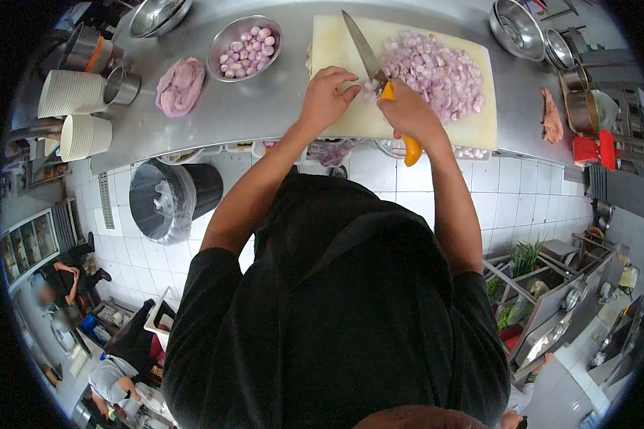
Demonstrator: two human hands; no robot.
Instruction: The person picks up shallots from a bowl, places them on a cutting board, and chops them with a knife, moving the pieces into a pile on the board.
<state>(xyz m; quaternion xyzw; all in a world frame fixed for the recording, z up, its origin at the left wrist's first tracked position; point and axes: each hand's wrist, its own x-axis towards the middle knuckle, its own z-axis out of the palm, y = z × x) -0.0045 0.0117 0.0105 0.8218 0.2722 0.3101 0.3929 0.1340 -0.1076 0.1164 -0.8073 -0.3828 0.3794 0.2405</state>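
Note:
My right hand (pixel 411 113) is closed round the yellow handle of a large knife (pixel 363 44), whose blade points to the back left over a white cutting board (pixel 336 43). My left hand (pixel 328 96) is at the board's left part, its fingers curled, thumb and forefinger apart, and nothing visible between them. A few small pieces lie by the blade, between my hands. Chopped purple-white shallots (pixel 436 75) form a wide pile on the board, right of the knife. Left of the board, a metal bowl (pixel 211 53) holds whole peeled shallots (pixel 249 51).
A crumpled pinkish cloth (pixel 179 86) and stacked white containers (pixel 86 136) are on the counter's left. Metal bowls (pixel 516 30), another cloth (pixel 552 116) and a red object (pixel 594 150) are at the right. A lined bin (pixel 163 200) stands below; other people (pixel 114 379) are behind.

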